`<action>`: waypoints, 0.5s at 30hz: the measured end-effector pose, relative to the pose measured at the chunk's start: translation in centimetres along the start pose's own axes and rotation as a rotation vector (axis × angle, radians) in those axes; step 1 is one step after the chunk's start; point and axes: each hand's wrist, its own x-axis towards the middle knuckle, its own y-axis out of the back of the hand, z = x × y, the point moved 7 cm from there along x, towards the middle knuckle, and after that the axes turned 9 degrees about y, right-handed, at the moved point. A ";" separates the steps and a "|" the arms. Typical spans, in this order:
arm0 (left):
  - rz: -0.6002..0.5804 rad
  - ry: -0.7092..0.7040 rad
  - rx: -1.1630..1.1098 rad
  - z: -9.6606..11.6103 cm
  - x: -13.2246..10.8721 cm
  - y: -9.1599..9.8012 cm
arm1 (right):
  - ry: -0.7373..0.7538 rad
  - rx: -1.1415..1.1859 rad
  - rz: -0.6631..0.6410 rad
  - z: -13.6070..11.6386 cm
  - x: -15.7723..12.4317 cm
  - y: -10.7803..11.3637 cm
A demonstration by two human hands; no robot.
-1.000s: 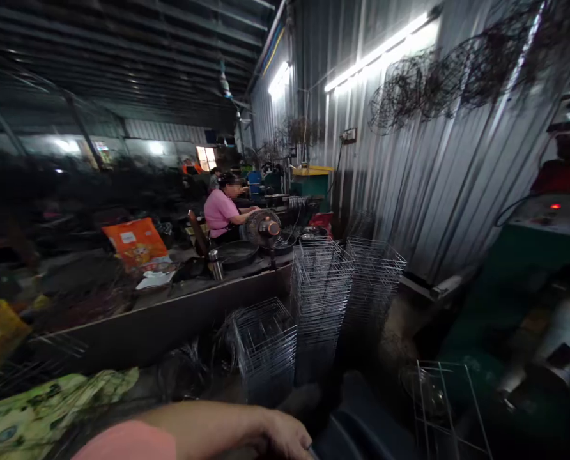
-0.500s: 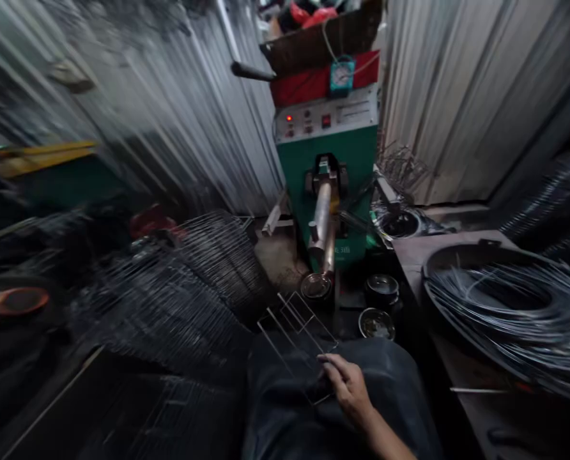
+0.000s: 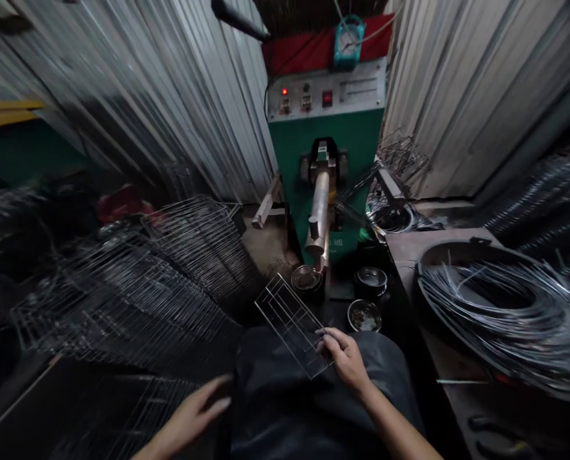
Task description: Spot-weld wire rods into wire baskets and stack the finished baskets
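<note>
A small rectangular wire frame (image 3: 291, 317) with crossbars slants above my lap, its near right end gripped by the closed fingers of my right hand (image 3: 343, 358). My left hand (image 3: 196, 409) reaches in from the lower left, fingers stretched and apart, with nothing in it. It is nearest to a pile of wire grids (image 3: 158, 399) lying low beside my leg. Past the wire frame stands a green machine (image 3: 362, 147), probably a welder, with a metal arm (image 3: 319, 207) pointing toward me.
Stacked wire racks (image 3: 136, 281) fill the left side. A round pan (image 3: 423, 255) of loose metal wires (image 3: 505, 319) sits on the bench (image 3: 404, 246) at right. Small round tins (image 3: 371, 279) stand below the machine. Pliers-like handles (image 3: 498, 434) lie at lower right.
My left hand has come into view from the lower left. The wire frame, still in my right hand, has turned and shows its full outline. The view has tilted down.
</note>
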 end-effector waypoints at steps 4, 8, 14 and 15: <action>-0.055 -0.324 -0.156 8.9 1.1 -5.9 | -0.012 0.079 0.059 -0.9 -1.7 -2.5; 0.039 -0.279 -0.381 10.1 -0.8 -9.2 | -0.032 0.081 0.044 -2.1 -2.8 -3.1; 0.022 -0.182 -0.431 8.5 -0.2 -9.3 | 0.035 -0.484 -0.086 -3.8 -5.7 3.9; 0.011 -0.160 -0.439 8.4 0.1 -9.2 | 0.022 -0.578 0.013 -3.8 -6.2 6.9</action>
